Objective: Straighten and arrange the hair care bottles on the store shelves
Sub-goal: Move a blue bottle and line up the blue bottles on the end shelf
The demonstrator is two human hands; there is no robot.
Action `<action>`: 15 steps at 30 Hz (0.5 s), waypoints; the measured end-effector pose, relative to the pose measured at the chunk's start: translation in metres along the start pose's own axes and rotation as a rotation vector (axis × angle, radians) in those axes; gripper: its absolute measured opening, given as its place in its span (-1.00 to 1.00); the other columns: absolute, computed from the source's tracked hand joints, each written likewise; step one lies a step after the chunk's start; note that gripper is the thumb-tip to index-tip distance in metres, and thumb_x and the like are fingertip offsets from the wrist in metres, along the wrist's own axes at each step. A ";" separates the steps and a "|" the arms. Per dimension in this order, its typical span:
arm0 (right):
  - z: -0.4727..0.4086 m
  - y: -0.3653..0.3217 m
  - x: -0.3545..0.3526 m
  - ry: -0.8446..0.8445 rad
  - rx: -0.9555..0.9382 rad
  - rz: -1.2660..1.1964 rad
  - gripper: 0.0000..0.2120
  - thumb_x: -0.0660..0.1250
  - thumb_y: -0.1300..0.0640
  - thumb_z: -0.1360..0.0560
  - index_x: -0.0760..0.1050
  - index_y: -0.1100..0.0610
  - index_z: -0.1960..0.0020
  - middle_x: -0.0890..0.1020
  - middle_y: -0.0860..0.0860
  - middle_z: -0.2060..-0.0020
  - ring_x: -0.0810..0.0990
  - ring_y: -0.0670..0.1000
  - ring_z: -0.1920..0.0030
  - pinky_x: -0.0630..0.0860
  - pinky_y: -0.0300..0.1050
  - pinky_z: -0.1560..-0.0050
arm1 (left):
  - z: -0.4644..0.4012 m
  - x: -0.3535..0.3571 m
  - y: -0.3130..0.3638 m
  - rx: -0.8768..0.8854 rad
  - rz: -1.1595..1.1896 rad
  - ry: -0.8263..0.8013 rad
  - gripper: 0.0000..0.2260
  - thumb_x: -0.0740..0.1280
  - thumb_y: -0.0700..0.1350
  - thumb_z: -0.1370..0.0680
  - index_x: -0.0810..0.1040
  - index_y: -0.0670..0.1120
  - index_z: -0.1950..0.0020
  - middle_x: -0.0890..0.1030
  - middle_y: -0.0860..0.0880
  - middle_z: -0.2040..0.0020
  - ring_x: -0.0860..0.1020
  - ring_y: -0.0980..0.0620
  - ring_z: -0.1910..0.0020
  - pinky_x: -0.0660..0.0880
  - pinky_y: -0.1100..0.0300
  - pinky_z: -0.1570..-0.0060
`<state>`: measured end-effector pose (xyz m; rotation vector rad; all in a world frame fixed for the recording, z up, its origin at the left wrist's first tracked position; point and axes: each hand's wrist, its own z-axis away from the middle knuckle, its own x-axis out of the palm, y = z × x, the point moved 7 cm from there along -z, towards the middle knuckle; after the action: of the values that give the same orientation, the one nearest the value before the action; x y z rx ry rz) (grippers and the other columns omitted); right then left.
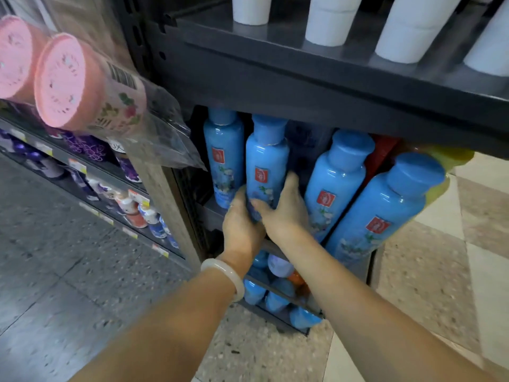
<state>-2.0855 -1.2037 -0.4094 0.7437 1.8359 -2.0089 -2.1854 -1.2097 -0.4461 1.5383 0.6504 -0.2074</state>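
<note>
Shelf unit [303, 86]: dark metal, matte, flat front lip. Four glossy blue plastic bottles show in the front of the middle shelf, each rounded at the shoulder with a wide blue cap, a small red square label and a white flower print lower down. The second blue bottle from the left [265, 161] stands on that shelf between its neighbours, near upright. Left hand [242, 227] is wrapped around its lower left side; right hand [286, 210] is closed on its lower right, fingers across the front print. Both hands grip this one bottle. A pale smooth bangle [224, 274] sits on the left wrist. Upper shelf: four white cylinders [327, 20], lower parts only. Far left: two pink round-lidded tubs [63, 81] in clear wrap. Floor [55, 266]: speckled stone tile.
</note>
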 end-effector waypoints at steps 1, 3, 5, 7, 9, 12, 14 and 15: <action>0.000 0.003 0.002 0.008 -0.001 -0.003 -0.43 0.38 0.13 -0.44 0.16 0.13 -0.33 0.48 0.10 -0.24 0.48 0.11 -0.24 0.45 0.00 -0.21 | 0.000 0.002 -0.004 0.019 -0.003 0.005 -0.73 0.31 -0.26 -0.48 0.46 -0.13 -0.18 0.61 -0.13 -0.01 0.56 -0.09 -0.01 0.45 0.22 0.06; -0.001 0.005 0.003 0.023 -0.015 -0.007 -0.45 0.35 0.14 -0.46 0.16 0.12 -0.35 0.48 0.11 -0.25 0.47 0.11 -0.25 0.43 -0.03 -0.22 | 0.002 0.002 -0.010 -0.007 0.138 0.001 -0.71 0.33 -0.19 -0.47 0.47 -0.11 -0.18 0.61 -0.08 -0.02 0.55 -0.01 -0.01 0.36 0.32 0.10; -0.001 0.005 0.003 0.029 -0.037 -0.005 -0.45 0.34 0.15 -0.46 0.16 0.13 -0.35 0.48 0.10 -0.25 0.46 0.10 -0.26 0.40 -0.06 -0.20 | 0.000 0.003 -0.012 -0.029 0.177 -0.002 -0.67 0.35 -0.15 -0.47 0.45 -0.07 -0.22 0.57 0.03 -0.02 0.51 0.09 -0.01 0.33 0.36 0.07; -0.001 0.005 0.005 0.028 -0.045 -0.012 -0.46 0.34 0.16 -0.46 0.17 0.12 -0.34 0.48 0.10 -0.24 0.46 0.10 -0.25 0.41 -0.06 -0.20 | -0.002 0.002 -0.012 -0.027 0.179 0.016 -0.66 0.35 -0.14 -0.47 0.44 -0.05 -0.24 0.56 0.03 -0.02 0.49 0.11 -0.01 0.32 0.36 0.08; -0.002 0.005 0.004 0.032 -0.038 -0.023 -0.46 0.35 0.16 -0.46 0.17 0.12 -0.34 0.48 0.10 -0.24 0.46 0.09 -0.25 0.42 -0.05 -0.20 | -0.002 0.002 -0.011 -0.022 0.167 0.024 -0.66 0.35 -0.13 -0.47 0.44 -0.05 -0.24 0.60 -0.03 -0.08 0.52 0.05 -0.03 0.34 0.30 0.06; -0.002 0.005 0.005 0.023 -0.023 -0.039 -0.43 0.36 0.16 -0.45 0.16 0.11 -0.36 0.48 0.09 -0.26 0.46 0.09 -0.27 0.42 -0.03 -0.25 | -0.004 0.005 -0.011 -0.003 0.195 0.011 -0.67 0.32 -0.14 -0.47 0.44 -0.08 -0.24 0.59 -0.08 -0.12 0.54 -0.04 -0.09 0.39 0.22 0.01; 0.006 0.006 0.006 -0.005 -0.009 -0.036 -0.36 0.37 0.14 -0.45 0.11 0.09 -0.42 0.45 0.07 -0.31 0.43 0.08 -0.31 0.39 0.01 -0.31 | -0.002 0.006 -0.014 0.012 0.173 0.017 -0.67 0.30 -0.20 -0.46 0.43 -0.12 -0.23 0.57 -0.13 -0.13 0.53 -0.11 -0.12 0.45 0.12 -0.06; 0.014 0.006 0.005 -0.024 -0.020 -0.027 -0.32 0.37 0.14 -0.45 0.09 0.07 -0.45 0.42 0.06 -0.34 0.41 0.08 -0.33 0.36 0.01 -0.34 | 0.003 0.006 -0.017 0.006 0.183 0.031 -0.66 0.31 -0.21 -0.45 0.43 -0.12 -0.21 0.55 -0.15 -0.14 0.52 -0.14 -0.13 0.46 0.06 -0.11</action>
<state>-2.0885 -1.2174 -0.4169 0.6899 1.8597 -2.0043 -2.1885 -1.2123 -0.4640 1.6000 0.5297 -0.0471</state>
